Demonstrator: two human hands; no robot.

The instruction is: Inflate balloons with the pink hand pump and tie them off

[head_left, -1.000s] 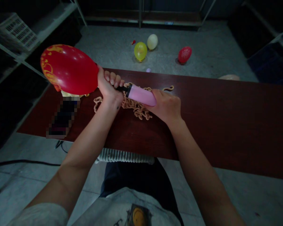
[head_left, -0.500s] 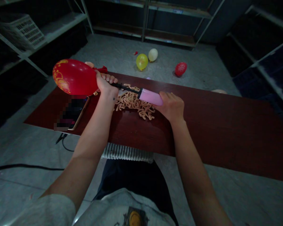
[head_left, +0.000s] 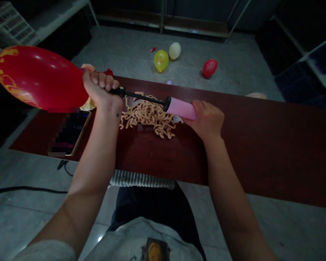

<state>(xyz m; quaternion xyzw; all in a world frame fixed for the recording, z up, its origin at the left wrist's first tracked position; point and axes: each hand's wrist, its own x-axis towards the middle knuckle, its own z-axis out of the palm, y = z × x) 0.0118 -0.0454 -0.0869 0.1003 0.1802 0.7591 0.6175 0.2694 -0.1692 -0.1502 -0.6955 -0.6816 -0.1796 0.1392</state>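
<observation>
A pink and black balloon pump (head_left: 180, 107) is stretched between my hands above the table, its black rod drawn out. My left hand (head_left: 100, 85) is wrapped round the black end, right beside the neck of a big red balloon (head_left: 43, 78) with yellow print. The balloon's neck is hidden behind that hand. Around the pink barrel my right hand (head_left: 208, 117) is closed. Under the pump lies a heap of tan, worm-like curly pieces (head_left: 149, 114) on the dark red table (head_left: 255, 145). Beneath the balloon rests a phone (head_left: 73, 134).
On the floor beyond the table sit a yellow balloon (head_left: 161, 60), a white balloon (head_left: 175, 51) and a smaller red balloon (head_left: 209, 67). Shelving (head_left: 195, 29) lines the back. A white plastic crate (head_left: 12, 23) is on the left shelf. A black cable (head_left: 27, 188) crosses the floor.
The hands have moved farther apart and the pump's rod shows longer. The red balloon looks larger and sits farther left. The view has tilted slightly downward.
</observation>
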